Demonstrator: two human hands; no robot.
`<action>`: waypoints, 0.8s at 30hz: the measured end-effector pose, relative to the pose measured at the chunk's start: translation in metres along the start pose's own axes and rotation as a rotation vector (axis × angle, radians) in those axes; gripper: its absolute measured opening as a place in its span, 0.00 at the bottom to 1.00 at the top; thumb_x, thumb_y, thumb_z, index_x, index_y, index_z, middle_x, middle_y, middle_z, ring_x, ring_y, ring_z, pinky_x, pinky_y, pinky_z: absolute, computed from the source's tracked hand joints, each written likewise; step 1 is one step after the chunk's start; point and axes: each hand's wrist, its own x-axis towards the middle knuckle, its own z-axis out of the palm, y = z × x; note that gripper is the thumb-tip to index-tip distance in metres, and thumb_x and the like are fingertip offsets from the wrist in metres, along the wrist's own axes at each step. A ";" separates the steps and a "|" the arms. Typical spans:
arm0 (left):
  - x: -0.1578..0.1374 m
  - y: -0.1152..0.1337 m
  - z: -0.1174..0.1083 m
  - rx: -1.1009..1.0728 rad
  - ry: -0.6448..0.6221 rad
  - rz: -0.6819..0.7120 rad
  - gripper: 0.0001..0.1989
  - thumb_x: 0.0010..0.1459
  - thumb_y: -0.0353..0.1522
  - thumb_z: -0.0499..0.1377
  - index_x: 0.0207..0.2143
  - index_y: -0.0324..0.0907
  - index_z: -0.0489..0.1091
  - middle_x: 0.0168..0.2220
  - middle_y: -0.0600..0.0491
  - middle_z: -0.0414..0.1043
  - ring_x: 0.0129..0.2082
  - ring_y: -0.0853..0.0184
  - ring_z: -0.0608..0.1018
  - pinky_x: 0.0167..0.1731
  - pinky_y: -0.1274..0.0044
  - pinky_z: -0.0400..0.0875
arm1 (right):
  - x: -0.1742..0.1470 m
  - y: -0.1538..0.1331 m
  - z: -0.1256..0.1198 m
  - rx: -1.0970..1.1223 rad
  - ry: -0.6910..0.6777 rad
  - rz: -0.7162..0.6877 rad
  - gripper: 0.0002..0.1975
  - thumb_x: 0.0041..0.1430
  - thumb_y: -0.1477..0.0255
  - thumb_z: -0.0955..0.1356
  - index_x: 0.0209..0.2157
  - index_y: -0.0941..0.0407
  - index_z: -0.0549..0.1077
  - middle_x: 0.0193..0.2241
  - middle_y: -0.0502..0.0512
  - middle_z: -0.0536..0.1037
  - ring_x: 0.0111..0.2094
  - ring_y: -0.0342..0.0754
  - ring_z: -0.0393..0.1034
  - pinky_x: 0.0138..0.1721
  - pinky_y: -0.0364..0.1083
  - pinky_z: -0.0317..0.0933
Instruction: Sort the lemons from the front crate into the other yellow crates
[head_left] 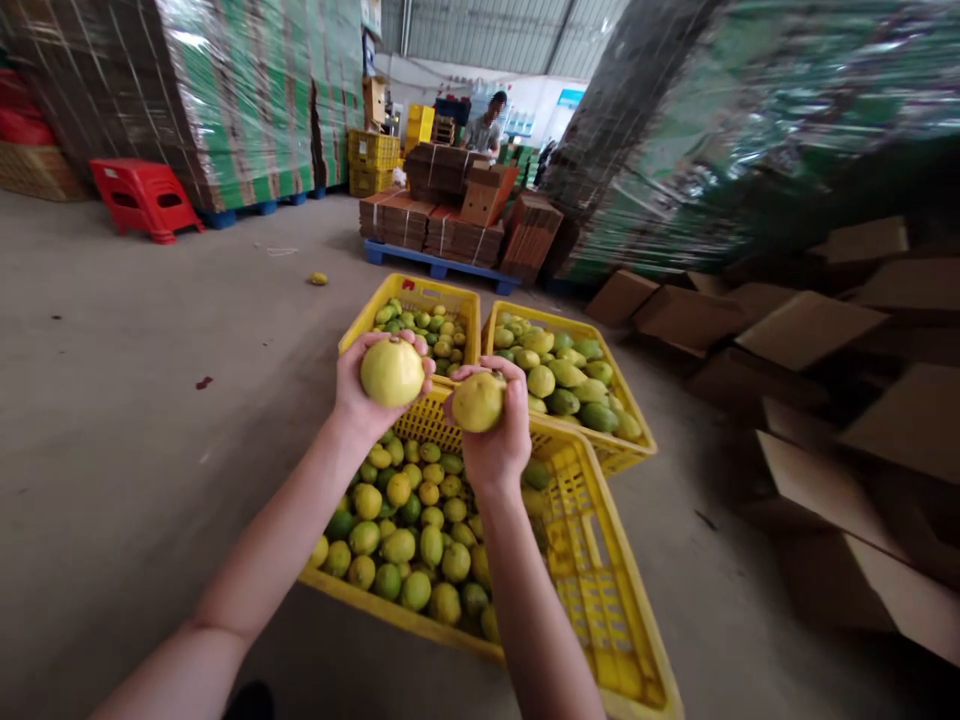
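My left hand is closed around a round-looking yellow papaya, its stem end tilted up. A second yellow papaya, with small dark spots, is gripped in my right hand. Both fruits are held up side by side, a small gap apart, above the rear edge of a large yellow crate. Many green and yellow fruits lie in that crate, mostly toward its left and middle. My right forearm hides part of them.
Two more yellow crates of fruit, a left one and a right one, stand behind. Open cardboard boxes are piled at right. A single fruit and a red stool are on the floor. Flattened cartons sit on a blue pallet; a person stands beyond.
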 end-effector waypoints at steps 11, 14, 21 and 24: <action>0.032 -0.017 -0.020 -0.041 0.440 -0.209 0.17 0.65 0.33 0.44 0.47 0.37 0.69 0.30 0.45 0.75 0.25 0.64 0.79 0.22 0.77 0.77 | 0.021 0.012 -0.009 0.364 -0.023 0.359 0.18 0.57 0.54 0.67 0.33 0.56 0.69 0.27 0.51 0.76 0.16 0.40 0.64 0.15 0.42 0.63; 0.031 -0.018 -0.021 -0.051 0.404 -0.169 0.18 0.65 0.35 0.45 0.46 0.36 0.69 0.28 0.46 0.74 0.24 0.64 0.78 0.22 0.75 0.77 | 0.022 0.015 -0.014 0.341 0.010 0.332 0.15 0.55 0.57 0.70 0.31 0.55 0.68 0.27 0.50 0.75 0.20 0.41 0.67 0.19 0.42 0.66; 0.032 -0.032 -0.033 -0.024 0.195 0.046 0.18 0.58 0.40 0.51 0.42 0.40 0.73 0.36 0.45 0.78 0.38 0.56 0.80 0.35 0.68 0.76 | 0.018 0.036 -0.015 -0.182 0.187 -0.003 0.22 0.56 0.55 0.71 0.49 0.49 0.67 0.47 0.52 0.74 0.48 0.49 0.71 0.48 0.50 0.71; 0.034 -0.044 -0.033 0.038 0.141 0.126 0.18 0.56 0.36 0.52 0.45 0.40 0.73 0.40 0.47 0.78 0.40 0.60 0.79 0.37 0.74 0.74 | 0.012 0.045 -0.005 -0.371 0.048 -0.066 0.30 0.56 0.53 0.70 0.57 0.50 0.65 0.62 0.58 0.65 0.66 0.55 0.55 0.66 0.58 0.53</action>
